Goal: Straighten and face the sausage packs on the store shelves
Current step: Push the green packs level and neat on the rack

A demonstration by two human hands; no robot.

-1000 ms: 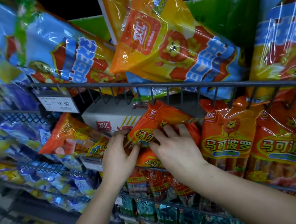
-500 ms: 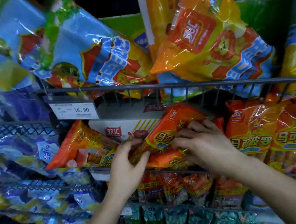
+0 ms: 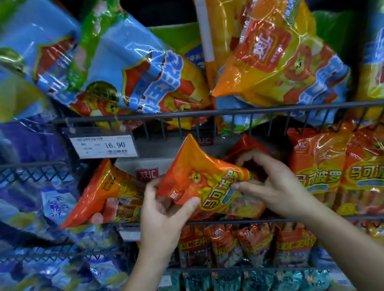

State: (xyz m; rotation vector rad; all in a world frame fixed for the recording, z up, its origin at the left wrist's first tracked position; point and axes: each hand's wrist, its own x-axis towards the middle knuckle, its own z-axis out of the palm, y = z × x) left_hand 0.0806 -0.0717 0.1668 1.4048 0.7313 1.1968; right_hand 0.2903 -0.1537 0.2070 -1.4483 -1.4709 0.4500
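Observation:
An orange sausage pack point(image 3: 203, 179) with a lion picture is held tilted in front of the middle wire shelf point(image 3: 230, 114), its label turned sideways. My left hand point(image 3: 167, 213) grips its lower left corner with thumb on the front. My right hand point(image 3: 276, 184) pinches its right end, fingers curled behind it. Another orange pack point(image 3: 106, 195) lies slanted to the left. Upright orange packs point(image 3: 317, 170) stand facing out to the right.
A white carton point(image 3: 146, 170) sits behind the held pack. A price tag point(image 3: 106, 145) reading 16.90 hangs on the rail. Large blue and orange bags point(image 3: 132, 76) lean on the shelf above. Smaller red and teal packs point(image 3: 243, 248) fill lower shelves.
The held orange pack has been lifted off the pile and rotated, its label now sideways. Both hands shifted their hold to its ends. The camera moved closer and to the left.

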